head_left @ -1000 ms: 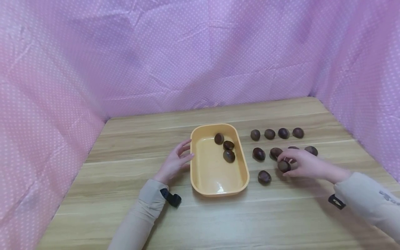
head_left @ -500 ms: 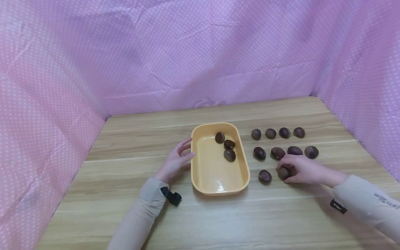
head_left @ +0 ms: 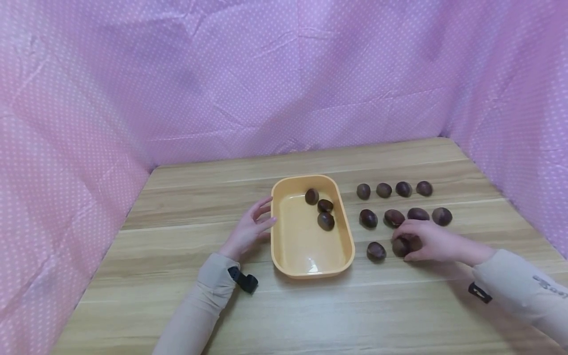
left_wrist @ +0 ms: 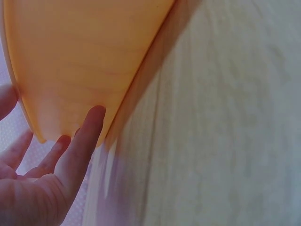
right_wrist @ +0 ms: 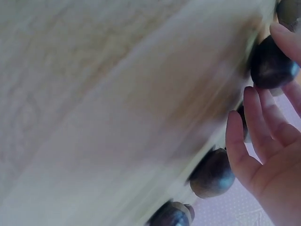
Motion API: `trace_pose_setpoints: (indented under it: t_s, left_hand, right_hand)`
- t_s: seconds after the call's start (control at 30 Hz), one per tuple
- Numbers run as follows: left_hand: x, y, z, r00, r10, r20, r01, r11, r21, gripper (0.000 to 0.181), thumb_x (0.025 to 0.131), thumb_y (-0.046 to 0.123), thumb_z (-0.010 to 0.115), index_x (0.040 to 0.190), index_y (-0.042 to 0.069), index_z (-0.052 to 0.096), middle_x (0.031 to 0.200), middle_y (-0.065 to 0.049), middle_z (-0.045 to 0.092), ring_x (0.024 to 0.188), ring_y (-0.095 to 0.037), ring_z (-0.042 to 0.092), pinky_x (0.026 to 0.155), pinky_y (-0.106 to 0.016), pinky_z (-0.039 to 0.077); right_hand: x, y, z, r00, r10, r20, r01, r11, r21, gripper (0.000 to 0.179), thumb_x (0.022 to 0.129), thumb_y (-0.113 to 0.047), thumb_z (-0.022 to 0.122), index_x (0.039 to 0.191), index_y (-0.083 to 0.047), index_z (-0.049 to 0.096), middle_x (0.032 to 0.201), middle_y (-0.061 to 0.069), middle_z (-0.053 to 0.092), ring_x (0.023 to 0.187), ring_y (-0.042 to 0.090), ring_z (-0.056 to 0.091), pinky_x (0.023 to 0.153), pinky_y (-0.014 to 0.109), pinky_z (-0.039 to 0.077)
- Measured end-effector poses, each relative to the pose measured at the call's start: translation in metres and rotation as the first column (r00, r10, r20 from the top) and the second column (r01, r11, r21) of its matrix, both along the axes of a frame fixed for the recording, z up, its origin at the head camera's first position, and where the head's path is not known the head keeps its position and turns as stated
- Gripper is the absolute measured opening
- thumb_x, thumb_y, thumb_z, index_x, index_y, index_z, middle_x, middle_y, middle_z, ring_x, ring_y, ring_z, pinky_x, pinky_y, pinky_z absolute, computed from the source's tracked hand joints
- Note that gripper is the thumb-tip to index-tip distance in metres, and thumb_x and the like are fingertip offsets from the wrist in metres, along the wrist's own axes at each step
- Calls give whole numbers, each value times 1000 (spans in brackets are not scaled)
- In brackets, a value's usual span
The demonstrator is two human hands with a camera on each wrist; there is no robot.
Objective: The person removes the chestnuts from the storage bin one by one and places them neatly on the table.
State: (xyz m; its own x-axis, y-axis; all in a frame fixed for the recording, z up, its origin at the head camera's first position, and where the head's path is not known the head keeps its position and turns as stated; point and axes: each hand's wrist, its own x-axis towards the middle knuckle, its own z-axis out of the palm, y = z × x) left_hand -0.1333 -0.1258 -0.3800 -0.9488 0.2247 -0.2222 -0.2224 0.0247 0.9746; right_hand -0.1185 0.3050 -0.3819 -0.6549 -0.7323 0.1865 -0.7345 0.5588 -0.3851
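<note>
A yellow rectangular tray [head_left: 295, 244] stands mid-table with three brown chestnuts [head_left: 326, 221] along its far right inside. Against its left wall my left hand [head_left: 246, 231] rests with fingers spread and fairly straight; the left wrist view shows the fingertips at the outer side [left_wrist: 94, 61]. My right hand [head_left: 432, 241], palm sideways, pinches a chestnut [head_left: 400, 247] between thumb and fingers, low over the table in the nearest row. That same dark chestnut [right_wrist: 273, 63] shows between the thumb and fingertips in the right wrist view. A lone chestnut [head_left: 376, 251] lies just left of it.
Right of the tray, two rows of several chestnuts lie on the wooden table [head_left: 213, 202]: a far row [head_left: 383, 190] and a middle row [head_left: 394, 218], the latter right behind my right hand. Pink dotted cloth [head_left: 248, 88] hangs around the back and sides.
My right hand has lowered slightly with the chestnut toward the table, nearer the front row, then shifted it a touch left. The left hand and tray have stayed in place.
</note>
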Motion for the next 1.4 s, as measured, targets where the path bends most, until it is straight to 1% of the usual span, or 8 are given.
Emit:
trace_pose_setpoints:
  t_s: [0.3,0.53,0.7,0.87,1.03,1.13,1.27,1.4]
  left_hand:
    - [1,1,0,1000,10,4,-10,1000,-3,64,91,2,58,147,18,32,147,-16,36,127,-37,47,87,-42,55]
    - [1,0,0,1000,8,7,-8,1000,2,64,91,1,58,147,17,31,147,-16,36,127,-37,47,86,-39,55]
    - [1,1,-1,1000,8,9,-8,1000,10,63,91,1,57,147,17,32,146,-16,36,126,-37,48,85,-40,56]
    - [1,1,0,1000,7,5,-7,1000,9,63,92,0,56,147,16,31,146,-17,36,125,-37,48,85,-40,56]
    - [1,1,2,1000,6,6,-6,1000,2,62,92,1,57,147,17,32,146,-15,36,125,-36,48,86,-40,55]
    - [1,1,2,1000,0,-3,0,1000,-4,63,92,1,57,147,17,31,147,-16,36,126,-37,47,86,-40,55]
    - [2,0,1,1000,3,-4,-3,1000,-7,64,91,2,58,147,17,31,147,-16,36,127,-36,47,87,-39,55]
    - [1,0,0,1000,6,-3,-6,1000,-4,64,91,2,58,147,17,31,147,-16,36,127,-36,47,86,-39,55]
  right_hand:
    - [-3,2,13,999,-15,45,16,999,-29,43,62,-12,85,100,-9,65,92,-6,62,81,7,58,69,27,55]
    - [-5,-1,23,999,-8,-39,7,1000,-26,43,60,-14,86,98,-11,65,90,-6,64,79,7,58,66,27,53]
    - [-7,-6,36,997,-24,-76,25,1000,7,42,61,-14,85,99,-11,67,96,-5,67,85,12,62,73,34,55]
    - [-15,-17,49,995,31,-98,-30,999,13,43,61,-12,85,100,-9,67,96,-6,67,86,10,61,76,33,54]
    - [-23,-36,69,998,45,-34,-43,997,65,42,64,-10,83,103,-7,67,97,-4,64,83,11,59,73,31,53]
    - [-28,-51,84,998,44,39,-49,991,125,40,67,-6,80,105,-8,66,99,-2,62,84,13,60,71,31,54]
    - [-35,-73,99,994,86,63,-97,976,195,38,69,-4,77,105,-11,66,100,0,61,87,14,60,73,31,54]
    - [-41,-94,106,987,146,64,-158,954,254,38,71,-6,79,106,-11,66,100,0,62,88,15,60,77,33,55]
